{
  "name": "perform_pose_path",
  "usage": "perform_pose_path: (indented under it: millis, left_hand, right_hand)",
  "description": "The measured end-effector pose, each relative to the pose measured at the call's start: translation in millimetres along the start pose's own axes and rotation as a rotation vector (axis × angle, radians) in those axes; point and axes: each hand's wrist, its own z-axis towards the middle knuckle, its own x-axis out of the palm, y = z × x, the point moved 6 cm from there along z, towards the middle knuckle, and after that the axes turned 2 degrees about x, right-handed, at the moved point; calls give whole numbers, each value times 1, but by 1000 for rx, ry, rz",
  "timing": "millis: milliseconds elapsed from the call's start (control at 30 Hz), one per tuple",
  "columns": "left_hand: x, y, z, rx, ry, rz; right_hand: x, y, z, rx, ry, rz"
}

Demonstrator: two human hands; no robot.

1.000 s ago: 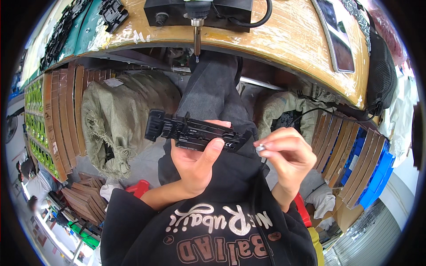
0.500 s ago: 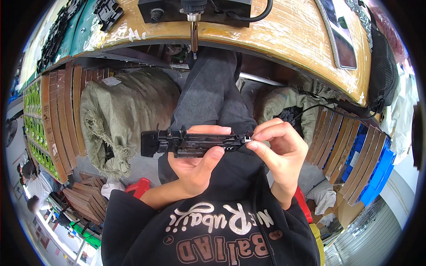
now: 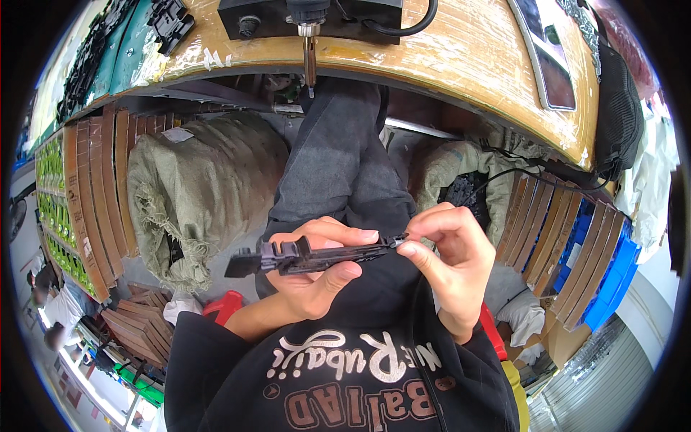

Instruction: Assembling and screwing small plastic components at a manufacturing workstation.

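Observation:
My left hand (image 3: 311, 291) grips a long black plastic part (image 3: 288, 259), thumb on the near side and fingers behind it. The part lies crosswise above my lap, with its blocky end pointing left and its narrow end right. At that narrow end, my right hand (image 3: 457, 263) pinches a small pale piece (image 3: 398, 240) between thumb and forefinger. It touches the black part, but how the two join is too small to tell.
Ahead, a wooden workbench (image 3: 461, 57) carries a dark machine (image 3: 288, 21) with a downward metal tip (image 3: 309, 68). A flat device (image 3: 551, 68) and black parts (image 3: 169, 25) lie there too. Woven sacks (image 3: 209, 187) and stacked cardboard (image 3: 101, 187) flank my legs.
The black part has tipped about its length, so its flat face now shows less and its clips stand out more. Its left end dropped slightly. My right fingers keep their pinch.

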Motion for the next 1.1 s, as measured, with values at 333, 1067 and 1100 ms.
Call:
perform_pose_path:
  millis: [333, 1067, 1100]
  left_hand:
    - [8, 17, 8, -167, 17, -126]
    - [-26, 43, -8, -1116, 250, -433]
    - [-33, 44, -3, -1060, 182, -318]
  right_hand:
    - [2, 13, 4, -265, 22, -335]
    - [32, -4, 21, -361, 307, -377]
    - [31, -9, 22, -315, 230, -405]
